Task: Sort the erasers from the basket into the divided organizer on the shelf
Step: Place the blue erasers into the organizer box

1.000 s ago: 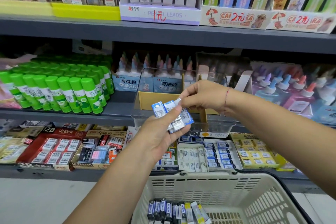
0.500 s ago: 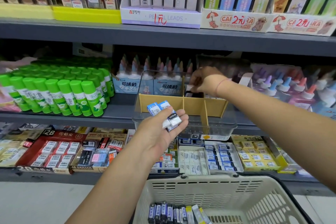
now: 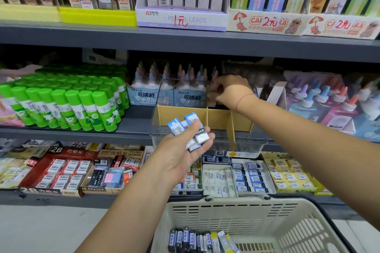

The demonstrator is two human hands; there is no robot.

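Observation:
My left hand [image 3: 181, 150] is held palm up in front of the middle shelf, closed around several small blue-and-white erasers [image 3: 189, 129]. The divided organizer [image 3: 242, 144] is a clear bin with tan cardboard dividers on that shelf. My right hand [image 3: 230, 90] reaches over the organizer's back middle compartment, fingers curled downward; whether an eraser is in them is hidden. A cream plastic basket [image 3: 226, 209] sits at the bottom with a row of dark blue and yellow erasers [image 3: 201, 240] inside.
Green glue sticks [image 3: 67, 104] fill the shelf left of the organizer. Glue bottles [image 3: 320, 96] stand behind and to the right. Boxes of packaged erasers [image 3: 236, 176] line the lower shelf. Pencil lead boxes [image 3: 185, 16] sit on the top shelf.
My right hand took an eraser from my left hand's bundle and moved up and back over the organizer's rear compartment. My left hand dropped slightly and holds fewer erasers.

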